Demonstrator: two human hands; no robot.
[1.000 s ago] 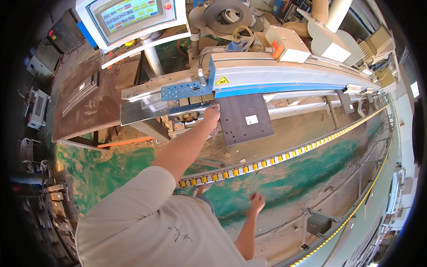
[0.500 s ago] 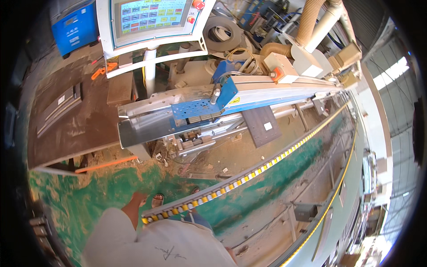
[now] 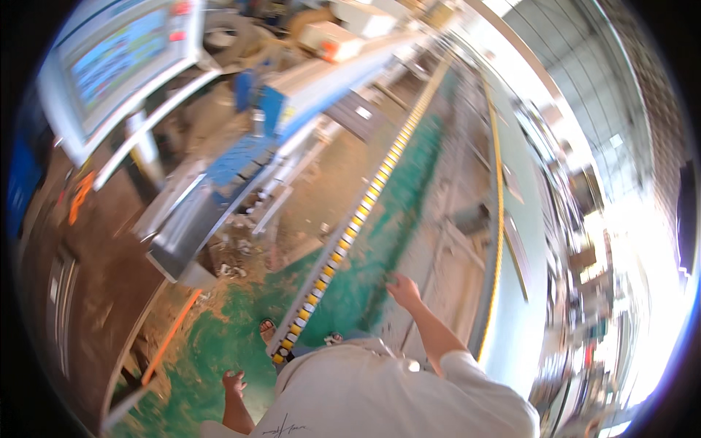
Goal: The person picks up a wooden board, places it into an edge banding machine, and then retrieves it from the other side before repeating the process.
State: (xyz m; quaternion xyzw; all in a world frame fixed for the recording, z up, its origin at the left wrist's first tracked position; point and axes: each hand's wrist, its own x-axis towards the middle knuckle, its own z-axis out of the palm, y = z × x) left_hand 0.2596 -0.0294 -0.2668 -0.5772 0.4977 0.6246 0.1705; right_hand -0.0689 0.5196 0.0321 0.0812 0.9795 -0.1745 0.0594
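Observation:
My left hand (image 3: 234,383) hangs low at my side above the green floor, its fingers loosely bent and apart, holding nothing. In front of my right side, my right hand (image 3: 403,290) is held out with half-curled fingers and nothing visible in it. It is nearest the roller rail (image 3: 352,232), a long strip of yellow and white rollers that runs away from my waist, but does not touch it. A long machine with a blue perforated plate (image 3: 237,159) and a bare metal end (image 3: 179,252) stands to the left. Motion blurs much of the view.
A control screen (image 3: 120,62) on a white post stands far left, above a brown table (image 3: 109,292) with an orange tool (image 3: 82,196). A dark panel (image 3: 354,115) rests beside the machine. On the right runs a yellow-edged conveyor (image 3: 498,248) with a strip-shaped board (image 3: 515,252).
My view has turned to the right, so the machine and screen have shifted left. My right hand and forearm have come into view; my left hand now shows lower down.

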